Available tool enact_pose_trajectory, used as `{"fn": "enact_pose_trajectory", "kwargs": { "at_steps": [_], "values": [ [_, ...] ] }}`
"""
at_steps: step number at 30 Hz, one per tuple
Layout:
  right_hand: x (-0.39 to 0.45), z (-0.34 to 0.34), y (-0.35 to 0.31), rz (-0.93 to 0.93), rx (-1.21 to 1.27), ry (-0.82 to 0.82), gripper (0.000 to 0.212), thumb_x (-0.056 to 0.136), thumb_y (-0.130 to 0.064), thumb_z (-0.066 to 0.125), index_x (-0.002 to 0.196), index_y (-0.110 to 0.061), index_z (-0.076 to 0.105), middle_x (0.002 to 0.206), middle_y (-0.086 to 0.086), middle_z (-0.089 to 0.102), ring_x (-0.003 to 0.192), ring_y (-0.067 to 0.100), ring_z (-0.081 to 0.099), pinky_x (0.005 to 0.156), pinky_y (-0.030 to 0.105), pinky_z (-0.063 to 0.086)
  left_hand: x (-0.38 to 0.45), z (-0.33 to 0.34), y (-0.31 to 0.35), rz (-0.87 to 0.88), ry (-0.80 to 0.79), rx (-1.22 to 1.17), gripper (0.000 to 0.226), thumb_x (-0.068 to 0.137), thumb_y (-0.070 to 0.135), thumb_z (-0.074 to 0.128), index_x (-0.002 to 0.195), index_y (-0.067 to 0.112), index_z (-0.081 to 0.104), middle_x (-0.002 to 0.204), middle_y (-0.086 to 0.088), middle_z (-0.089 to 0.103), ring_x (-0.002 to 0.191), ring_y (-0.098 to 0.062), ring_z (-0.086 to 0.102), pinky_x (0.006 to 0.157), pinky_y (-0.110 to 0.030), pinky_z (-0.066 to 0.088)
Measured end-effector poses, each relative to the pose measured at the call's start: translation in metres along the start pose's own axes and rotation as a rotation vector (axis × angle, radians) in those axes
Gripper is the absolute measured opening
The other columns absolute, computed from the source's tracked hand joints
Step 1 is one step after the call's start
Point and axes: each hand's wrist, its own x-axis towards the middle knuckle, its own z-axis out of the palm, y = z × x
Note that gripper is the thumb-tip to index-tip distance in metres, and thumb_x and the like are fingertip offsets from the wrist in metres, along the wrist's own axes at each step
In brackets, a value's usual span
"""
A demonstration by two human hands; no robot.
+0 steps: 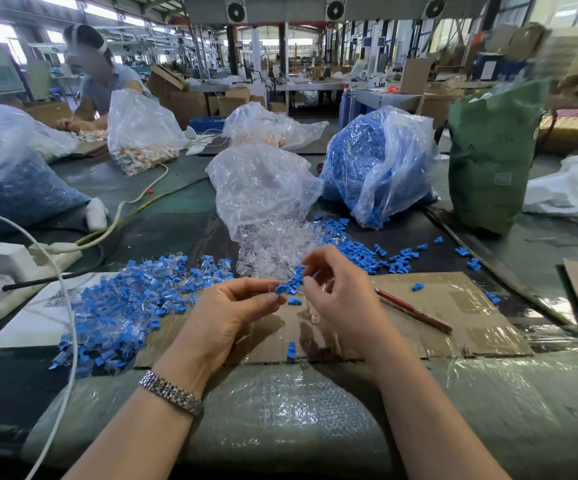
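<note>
Bench work seen from the head camera. The left hand (232, 310), palm turned up, pinches a small blue cap (283, 289) between thumb and fingertips; the cap juts rightward from those fingertips, held clear above the cardboard sheet (453, 306); the right hand (343, 296) sits just beside it, fingers curled round a clear part (325, 285) that shows only faintly, its fingertips close to the cap; whether they touch it cannot be told. Left of the hands lies a pile of blue-and-clear pieces (124, 306); directly beyond them a heap of clear pieces (273, 247) spills from a transparent bag (259, 188); loose blue caps (360, 252) are scattered to the right of that heap; a red pencil (415, 311) rests on the cardboard right of the right hand; a metal bracelet (171, 393) circles the left wrist.
</note>
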Motion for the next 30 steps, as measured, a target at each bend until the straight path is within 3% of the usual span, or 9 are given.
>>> {"fn": "enact_pose_trajectory", "kwargs": {
  "at_steps": [3, 6, 10, 13, 15, 17, 20, 23, 30],
  "values": [
    [0.001, -0.017, 0.004, 0.236, -0.59, 0.028, 0.042, 0.094, -0.048, 0.062, 0.124, -0.021, 0.051, 0.121, -0.002, 0.051, 0.118, 0.019, 0.049, 0.098, 0.037, 0.043, 0.001, 0.0, 0.001, -0.026, 0.016, -0.082, 0.029, 0.069, -0.003, 0.075, 0.098, -0.002, 0.077, 0.101, -0.026, 0.075, 0.085, -0.026, 0.076, 0.064, -0.033, 0.063],
    [-0.009, -0.034, 0.009, 0.516, -0.909, -0.102, 0.071, 0.088, -0.068, 0.056, 0.134, -0.014, 0.047, 0.136, 0.011, 0.046, 0.13, 0.031, 0.041, 0.102, 0.051, 0.038, 0.003, 0.0, 0.002, -0.007, 0.026, -0.127, 0.025, 0.069, -0.006, 0.074, 0.094, -0.004, 0.077, 0.099, -0.027, 0.074, 0.084, -0.028, 0.076, 0.062, -0.03, 0.062],
    [-0.011, -0.043, 0.012, 0.478, -0.979, -0.177, 0.045, 0.097, -0.046, 0.053, 0.128, -0.013, 0.054, 0.13, 0.011, 0.052, 0.123, 0.029, 0.047, 0.101, 0.049, 0.038, 0.004, -0.001, 0.001, 0.005, 0.02, -0.154, 0.025, 0.07, -0.007, 0.073, 0.094, -0.004, 0.076, 0.1, -0.028, 0.074, 0.087, -0.029, 0.076, 0.064, -0.029, 0.062],
    [-0.006, -0.045, 0.003, 0.417, -0.88, -0.155, 0.021, 0.095, -0.033, 0.052, 0.098, -0.013, 0.057, 0.108, 0.012, 0.059, 0.095, 0.027, 0.053, 0.08, 0.037, 0.045, 0.005, -0.004, 0.0, 0.031, 0.028, -0.179, 0.023, 0.071, -0.006, 0.073, 0.093, -0.004, 0.078, 0.103, -0.03, 0.073, 0.09, -0.031, 0.075, 0.072, -0.027, 0.062],
    [-0.002, -0.047, -0.002, 0.425, -0.659, -0.15, 0.022, 0.095, -0.028, 0.053, 0.078, -0.014, 0.053, 0.081, 0.008, 0.062, 0.068, 0.022, 0.052, 0.057, 0.032, 0.039, 0.005, -0.004, 0.001, 0.047, 0.033, -0.205, 0.022, 0.071, -0.007, 0.073, 0.093, -0.003, 0.078, 0.102, -0.03, 0.073, 0.093, -0.032, 0.074, 0.075, -0.027, 0.062],
    [0.0, -0.047, -0.012, 0.437, -0.389, -0.231, 0.027, 0.097, -0.027, 0.056, 0.073, -0.017, 0.053, 0.063, 0.001, 0.056, 0.052, 0.016, 0.052, 0.048, 0.026, 0.042, 0.006, -0.005, 0.002, 0.051, 0.034, -0.229, 0.021, 0.072, -0.006, 0.073, 0.09, 0.0, 0.08, 0.102, -0.027, 0.074, 0.094, -0.031, 0.075, 0.073, -0.027, 0.062],
    [0.005, -0.041, -0.029, 0.429, -0.169, -0.515, 0.021, 0.1, -0.022, 0.059, 0.084, -0.008, 0.063, 0.067, 0.002, 0.061, 0.056, 0.012, 0.06, 0.065, 0.032, 0.059, 0.005, -0.006, 0.004, 0.076, 0.051, -0.209, 0.021, 0.071, -0.001, 0.075, 0.09, 0.006, 0.081, 0.102, -0.021, 0.076, 0.093, -0.026, 0.076, 0.074, -0.026, 0.062],
    [0.008, -0.032, -0.045, 0.424, -0.159, -0.675, 0.017, 0.1, -0.019, 0.058, 0.098, -0.003, 0.064, 0.091, 0.014, 0.073, 0.076, 0.02, 0.069, 0.089, 0.047, 0.059, 0.005, -0.004, 0.004, 0.114, 0.064, -0.21, 0.021, 0.068, 0.0, 0.074, 0.086, 0.009, 0.082, 0.093, -0.013, 0.078, 0.086, -0.017, 0.076, 0.073, -0.023, 0.061],
    [0.009, -0.025, -0.059, 0.411, -0.063, -0.71, 0.012, 0.104, -0.014, 0.052, 0.097, -0.005, 0.056, 0.094, 0.02, 0.073, 0.079, 0.025, 0.071, 0.077, 0.039, 0.061, 0.008, -0.006, -0.001, 0.154, 0.062, -0.093, 0.022, 0.069, 0.005, 0.076, 0.089, 0.012, 0.081, 0.09, -0.008, 0.078, 0.079, -0.011, 0.072, 0.069, -0.021, 0.059]
  ]
}}
